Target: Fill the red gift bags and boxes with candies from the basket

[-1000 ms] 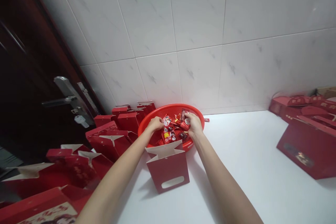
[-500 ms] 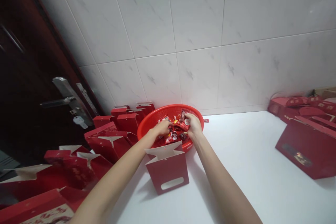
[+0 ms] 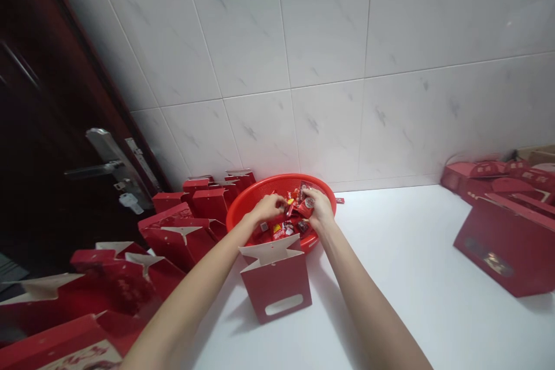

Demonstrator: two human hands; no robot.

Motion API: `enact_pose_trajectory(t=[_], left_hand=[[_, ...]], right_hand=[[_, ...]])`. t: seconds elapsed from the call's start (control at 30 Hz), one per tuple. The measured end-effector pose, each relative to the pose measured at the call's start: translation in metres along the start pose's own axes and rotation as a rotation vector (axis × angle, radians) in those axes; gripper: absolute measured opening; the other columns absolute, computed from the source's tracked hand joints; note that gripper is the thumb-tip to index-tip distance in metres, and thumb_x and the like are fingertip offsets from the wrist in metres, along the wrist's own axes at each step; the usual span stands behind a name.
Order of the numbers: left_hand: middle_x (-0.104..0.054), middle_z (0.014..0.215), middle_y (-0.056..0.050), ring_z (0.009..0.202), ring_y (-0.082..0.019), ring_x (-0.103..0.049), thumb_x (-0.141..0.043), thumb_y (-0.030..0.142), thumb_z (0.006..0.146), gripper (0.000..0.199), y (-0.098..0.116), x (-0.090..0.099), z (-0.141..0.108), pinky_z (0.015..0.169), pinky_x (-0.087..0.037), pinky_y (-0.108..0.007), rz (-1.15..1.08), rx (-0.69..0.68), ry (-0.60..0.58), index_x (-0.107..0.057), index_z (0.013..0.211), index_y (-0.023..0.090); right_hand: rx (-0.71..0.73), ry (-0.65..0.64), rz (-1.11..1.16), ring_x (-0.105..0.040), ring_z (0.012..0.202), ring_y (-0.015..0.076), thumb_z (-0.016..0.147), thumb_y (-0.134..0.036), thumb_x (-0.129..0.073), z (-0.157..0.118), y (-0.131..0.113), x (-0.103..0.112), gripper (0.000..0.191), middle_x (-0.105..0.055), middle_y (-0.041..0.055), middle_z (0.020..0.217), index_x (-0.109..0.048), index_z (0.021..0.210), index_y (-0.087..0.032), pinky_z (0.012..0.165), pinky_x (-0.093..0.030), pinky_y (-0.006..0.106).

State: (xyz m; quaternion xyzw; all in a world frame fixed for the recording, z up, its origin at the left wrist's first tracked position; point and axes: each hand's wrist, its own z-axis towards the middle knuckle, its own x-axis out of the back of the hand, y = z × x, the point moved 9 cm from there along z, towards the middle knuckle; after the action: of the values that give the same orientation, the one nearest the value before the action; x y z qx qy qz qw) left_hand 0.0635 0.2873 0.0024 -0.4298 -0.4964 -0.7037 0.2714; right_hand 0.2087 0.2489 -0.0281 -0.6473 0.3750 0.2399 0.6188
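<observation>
A round red plastic basket [image 3: 243, 208] stands against the wall, holding wrapped candies [image 3: 284, 230] in red, yellow and dark wrappers. Both hands reach into it. My right hand [image 3: 321, 208] is closed around several wrapped candies [image 3: 306, 204] at the basket's right side. My left hand [image 3: 269, 208] is over the candies at the left, its fingers bent together toward the right hand; what they pinch, if anything, is too small to name. Between my forearms, just in front of the basket, a red paper box [image 3: 280, 286] with an oval window stands upright, its top open.
Several red paper boxes [image 3: 173, 237] crowd the left side beside a dark door with a metal handle [image 3: 93, 170]. At right sit a red box with a window [image 3: 505, 245] and red handled boxes [image 3: 472, 173]. A small red packet [image 3: 340, 200] lies right of the basket on the white table [image 3: 390, 254].
My left hand has lifted slightly and shifted toward the right hand, uncovering candies at the basket's left. My right hand stays nearly in place, still holding candies.
</observation>
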Motion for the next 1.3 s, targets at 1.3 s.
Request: enact_pose_trajectory(t=[1.3], left_hand=[[-0.073,0.116,-0.002,0.105,-0.025,-0.065,-0.075,0.037,0.075,0.036,0.073,0.056,-0.172,0.091,-0.051,-0.032,-0.390,-0.031,-0.037,-0.075,0.110,0.028]], right_hand=[[0.349,-0.856,-1.104,-0.064,0.076,0.0148,0.086,-0.024,-0.064,-0.155,-0.074,-0.102,0.010,-0.069,0.0008,0.089,-0.063,0.094,-0.021,0.061,-0.047,0.023]])
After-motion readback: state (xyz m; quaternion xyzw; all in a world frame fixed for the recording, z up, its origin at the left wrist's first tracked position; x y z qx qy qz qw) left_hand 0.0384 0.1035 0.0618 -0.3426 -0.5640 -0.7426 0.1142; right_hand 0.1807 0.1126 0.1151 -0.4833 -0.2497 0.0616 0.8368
